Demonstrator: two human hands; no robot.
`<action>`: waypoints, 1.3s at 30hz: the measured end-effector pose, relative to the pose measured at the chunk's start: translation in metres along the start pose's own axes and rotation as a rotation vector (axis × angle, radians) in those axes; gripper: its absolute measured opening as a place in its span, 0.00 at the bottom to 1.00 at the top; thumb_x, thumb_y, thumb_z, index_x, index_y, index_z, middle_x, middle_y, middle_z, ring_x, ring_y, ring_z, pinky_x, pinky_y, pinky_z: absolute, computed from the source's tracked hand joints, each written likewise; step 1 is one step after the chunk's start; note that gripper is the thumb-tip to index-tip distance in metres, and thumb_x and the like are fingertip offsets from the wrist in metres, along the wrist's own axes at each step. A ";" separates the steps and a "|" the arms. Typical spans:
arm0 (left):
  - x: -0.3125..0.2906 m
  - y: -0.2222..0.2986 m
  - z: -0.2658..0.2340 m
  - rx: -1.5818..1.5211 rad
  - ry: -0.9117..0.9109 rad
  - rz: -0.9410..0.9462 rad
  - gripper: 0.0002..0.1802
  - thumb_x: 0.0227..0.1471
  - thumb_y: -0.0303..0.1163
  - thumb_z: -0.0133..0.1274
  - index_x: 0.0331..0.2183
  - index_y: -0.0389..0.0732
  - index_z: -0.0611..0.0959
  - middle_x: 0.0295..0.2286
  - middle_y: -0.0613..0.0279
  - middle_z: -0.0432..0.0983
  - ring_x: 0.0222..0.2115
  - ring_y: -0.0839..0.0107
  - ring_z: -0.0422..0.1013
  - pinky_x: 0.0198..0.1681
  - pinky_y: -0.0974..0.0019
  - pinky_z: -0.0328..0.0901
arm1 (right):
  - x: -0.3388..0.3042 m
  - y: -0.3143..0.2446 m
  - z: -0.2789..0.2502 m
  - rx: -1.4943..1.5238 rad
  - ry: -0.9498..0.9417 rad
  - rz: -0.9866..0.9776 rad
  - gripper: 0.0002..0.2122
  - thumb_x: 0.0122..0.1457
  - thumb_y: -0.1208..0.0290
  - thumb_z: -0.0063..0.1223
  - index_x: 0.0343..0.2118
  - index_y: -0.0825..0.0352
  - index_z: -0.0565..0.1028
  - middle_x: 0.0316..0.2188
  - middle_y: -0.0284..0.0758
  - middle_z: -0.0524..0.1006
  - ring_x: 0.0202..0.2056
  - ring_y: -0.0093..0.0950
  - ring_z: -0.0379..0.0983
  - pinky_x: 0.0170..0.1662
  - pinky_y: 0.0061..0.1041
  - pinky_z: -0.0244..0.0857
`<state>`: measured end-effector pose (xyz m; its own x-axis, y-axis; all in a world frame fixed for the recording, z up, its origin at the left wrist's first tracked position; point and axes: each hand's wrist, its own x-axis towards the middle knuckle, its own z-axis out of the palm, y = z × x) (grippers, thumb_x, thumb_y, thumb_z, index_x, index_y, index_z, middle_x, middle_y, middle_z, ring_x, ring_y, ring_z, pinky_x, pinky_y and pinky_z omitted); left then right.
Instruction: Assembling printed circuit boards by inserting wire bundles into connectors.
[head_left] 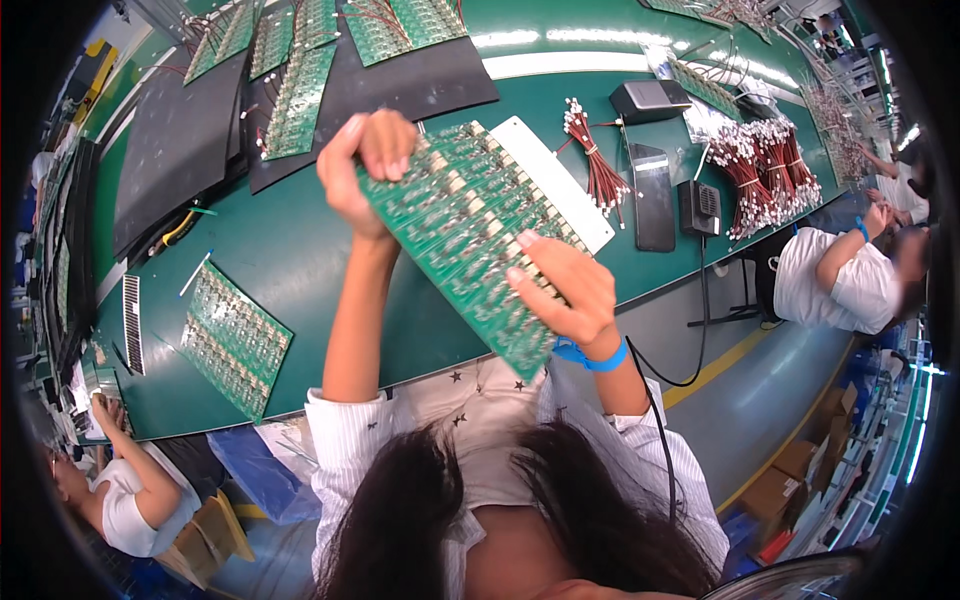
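Observation:
A green circuit board panel (455,225), set with rows of small pale connectors, is held up tilted above the table. My left hand (368,165) is closed round its upper left corner, fingers curled over the edge. My right hand (568,290) grips its right edge, with thumb and fingertip lying on the component side. On that wrist is a blue strap (592,354) with a dark cord nearby. Behind the panel a white plate (560,180) shows in part. A second circuit board panel (238,340) lies flat on the table to the left.
Red-brown wire bundles (765,175) with white plugs, a dark phone-like slab (653,195) and a black boxy device (699,208) lie at right. Yellow-handled cutters (176,231) rest at left. More panels lie on black sheets (400,95) at the back. Other people sit on both sides.

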<state>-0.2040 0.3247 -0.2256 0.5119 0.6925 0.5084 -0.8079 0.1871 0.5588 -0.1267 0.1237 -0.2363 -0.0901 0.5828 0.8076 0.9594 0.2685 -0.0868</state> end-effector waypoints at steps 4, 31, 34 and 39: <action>-0.027 0.001 -0.029 -0.031 0.116 -0.031 0.20 0.48 0.35 0.31 0.08 0.43 0.59 0.10 0.58 0.59 0.21 0.67 0.61 0.31 0.65 0.56 | -0.005 -0.014 0.013 -0.138 -0.113 -0.042 0.11 0.42 0.75 0.49 0.32 0.60 0.74 0.34 0.43 0.73 0.35 0.35 0.72 0.37 0.28 0.68; -0.024 -0.051 0.025 1.475 -0.376 0.241 0.10 0.49 0.29 0.45 0.34 0.36 0.76 0.30 0.59 0.72 0.31 0.67 0.69 0.40 0.67 0.62 | -0.026 0.067 -0.036 1.437 0.925 1.575 0.19 0.57 0.59 0.38 0.48 0.65 0.61 0.47 0.38 0.65 0.45 0.34 0.64 0.46 0.34 0.60; -0.025 -0.041 0.039 1.134 -0.405 -0.051 0.11 0.48 0.30 0.46 0.34 0.36 0.76 0.30 0.59 0.73 0.34 0.64 0.68 0.42 0.66 0.60 | -0.019 0.058 -0.046 1.387 0.928 1.578 0.19 0.57 0.59 0.38 0.48 0.65 0.61 0.47 0.38 0.65 0.45 0.34 0.64 0.46 0.34 0.60; -0.035 -0.021 0.072 0.364 -0.092 -0.600 0.14 0.48 0.30 0.49 0.33 0.27 0.73 0.27 0.55 0.73 0.26 0.73 0.71 0.32 0.73 0.66 | -0.019 0.046 -0.050 1.402 0.909 1.491 0.20 0.57 0.59 0.38 0.49 0.65 0.61 0.46 0.38 0.65 0.44 0.33 0.64 0.46 0.34 0.61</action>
<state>-0.1839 0.2467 -0.2084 0.8738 0.4782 0.0879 -0.2375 0.2622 0.9353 -0.0679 0.0863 -0.2265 0.7993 0.5333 -0.2770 -0.5772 0.5531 -0.6007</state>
